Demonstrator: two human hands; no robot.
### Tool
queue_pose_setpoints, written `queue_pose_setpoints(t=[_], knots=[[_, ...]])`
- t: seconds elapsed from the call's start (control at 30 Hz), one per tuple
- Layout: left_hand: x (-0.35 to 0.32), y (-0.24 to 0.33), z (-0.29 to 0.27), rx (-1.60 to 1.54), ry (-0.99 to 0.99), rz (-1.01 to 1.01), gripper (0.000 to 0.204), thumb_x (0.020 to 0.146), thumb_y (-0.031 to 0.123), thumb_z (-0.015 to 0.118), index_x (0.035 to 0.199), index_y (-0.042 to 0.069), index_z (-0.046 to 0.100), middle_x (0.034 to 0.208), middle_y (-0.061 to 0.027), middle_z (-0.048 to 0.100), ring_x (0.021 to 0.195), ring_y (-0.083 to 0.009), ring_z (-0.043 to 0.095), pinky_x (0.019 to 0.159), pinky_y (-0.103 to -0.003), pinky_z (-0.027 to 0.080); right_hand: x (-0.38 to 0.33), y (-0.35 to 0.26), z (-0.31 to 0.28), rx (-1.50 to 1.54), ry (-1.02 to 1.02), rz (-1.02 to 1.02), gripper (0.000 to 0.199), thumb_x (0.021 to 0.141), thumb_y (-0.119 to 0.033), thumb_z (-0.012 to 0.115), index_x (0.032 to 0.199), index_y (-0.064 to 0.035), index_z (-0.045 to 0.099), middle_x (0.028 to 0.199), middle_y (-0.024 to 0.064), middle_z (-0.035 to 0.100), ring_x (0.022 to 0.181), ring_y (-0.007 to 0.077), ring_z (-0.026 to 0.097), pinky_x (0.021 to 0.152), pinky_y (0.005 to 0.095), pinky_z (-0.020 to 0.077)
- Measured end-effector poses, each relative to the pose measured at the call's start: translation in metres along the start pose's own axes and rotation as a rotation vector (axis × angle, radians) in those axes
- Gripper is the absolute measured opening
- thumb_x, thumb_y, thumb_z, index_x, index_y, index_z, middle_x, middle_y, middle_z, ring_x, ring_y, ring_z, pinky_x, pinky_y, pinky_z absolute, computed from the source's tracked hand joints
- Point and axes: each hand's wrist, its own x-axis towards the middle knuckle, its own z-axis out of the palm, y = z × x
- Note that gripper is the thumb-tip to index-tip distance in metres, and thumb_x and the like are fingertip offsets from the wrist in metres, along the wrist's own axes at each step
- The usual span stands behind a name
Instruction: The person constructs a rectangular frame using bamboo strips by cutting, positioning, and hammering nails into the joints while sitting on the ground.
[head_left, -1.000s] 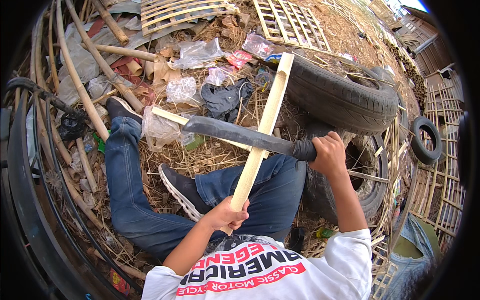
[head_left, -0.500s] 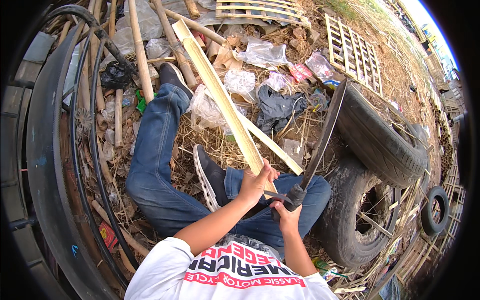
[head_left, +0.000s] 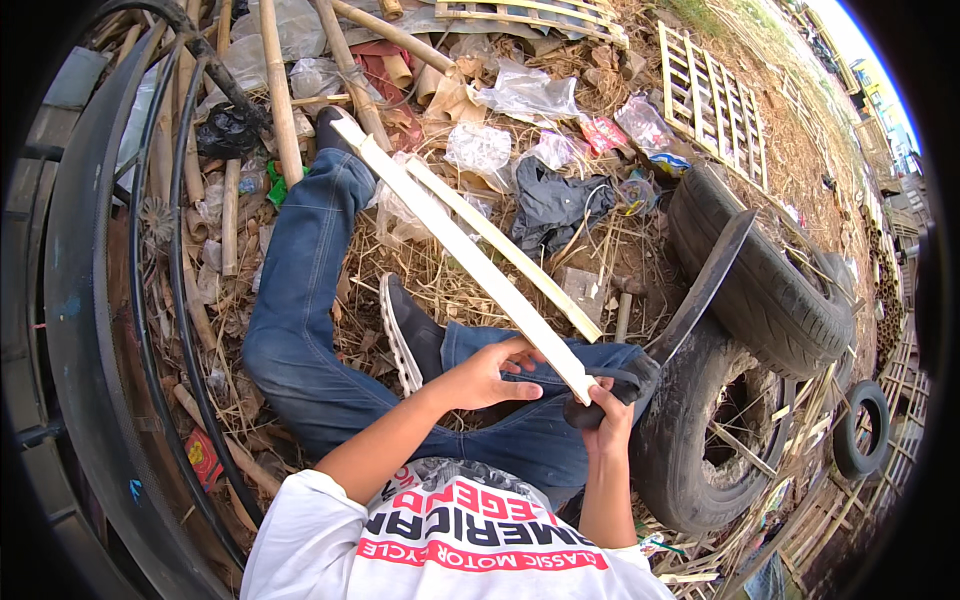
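Observation:
A long pale split-bamboo strip (head_left: 470, 258) slants from near my left shoe down to my right hand (head_left: 607, 418). That hand is closed around the dark handle of a machete (head_left: 705, 285), and its thumb and fingers also pinch the strip's near end. The broad blade points up and away to the right, in front of the tires. My left hand (head_left: 497, 376) is open beside the strip's lower part, its thumb and fingers spread, holding nothing. A second, thinner bamboo strip (head_left: 505, 250) lies beyond the first, its near end by my right knee.
Worn tires (head_left: 765, 285) stand close on my right, with a smaller tire (head_left: 862, 428) farther out. A black metal frame (head_left: 185, 260) curves along my left. Bamboo poles (head_left: 277, 95), plastic bags (head_left: 525, 95), a black plastic sheet (head_left: 560, 205) and slatted bamboo panels (head_left: 712, 105) lie ahead.
The bamboo strip has turned from its hollow inner side to a smooth pale face. My left hand has let go of it. The machete has tipped lower to the right, and my right hand now pinches the strip.

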Motion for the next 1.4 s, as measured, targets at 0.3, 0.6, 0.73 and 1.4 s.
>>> queue_pose_setpoints(t=[0.3, 0.6, 0.73, 1.4], knots=[[0.014, 0.12, -0.07, 1.361, 0.08, 0.276, 0.087, 0.056, 0.028, 0.088, 0.131, 0.014, 0.046, 0.129, -0.0139, 0.049, 0.126, -0.0317, 0.043, 0.103, -0.045, 0.034, 0.008, -0.081, -0.07, -0.516, -0.077, -0.216, 0.024, 0.062, 0.003, 0.065, 0.079, -0.0056, 0.05, 0.074, 0.0058, 0.057, 0.068, 0.0159, 0.057, 0.062, 0.029, 0.0468], [0.116, 0.073, -0.066, 1.479, -0.599, -0.191, 0.066, 0.058, 0.037, 0.085, 0.111, 0.004, 0.065, 0.1, -0.0178, 0.066, 0.094, -0.0293, 0.063, 0.086, -0.044, 0.047, 0.017, -0.164, -0.09, -0.804, -0.081, -0.397, 0.021, 0.058, 0.0, 0.066, 0.074, -0.0027, 0.052, 0.07, 0.0052, 0.058, 0.066, 0.0156, 0.059, 0.059, 0.0297, 0.0464], [0.11, 0.062, -0.053, 1.035, -0.755, -0.223, 0.049, 0.068, 0.033, 0.081, 0.1, -0.002, 0.068, 0.08, -0.0154, 0.069, 0.071, -0.0255, 0.067, 0.067, -0.038, 0.052, 0.02, -0.213, -0.08, -1.055, -0.022, -0.465, 0.018, 0.064, -0.004, 0.069, 0.078, 0.0003, 0.059, 0.07, 0.0029, 0.061, 0.066, 0.0106, 0.056, 0.061, 0.0277, 0.0446], [0.039, 0.059, -0.017, -0.38, -0.576, -0.59, 0.043, 0.079, 0.041, 0.074, 0.082, 0.005, 0.052, 0.059, 0.0022, 0.039, 0.048, -0.0079, 0.035, 0.045, -0.024, 0.03, 0.023, -0.126, 0.001, -1.728, -0.248, -1.071, 0.037, 0.04, -0.014, 0.072, 0.073, -0.008, 0.059, 0.07, 0.0066, 0.065, 0.07, 0.0261, 0.063, 0.071, 0.0343, 0.0481]])
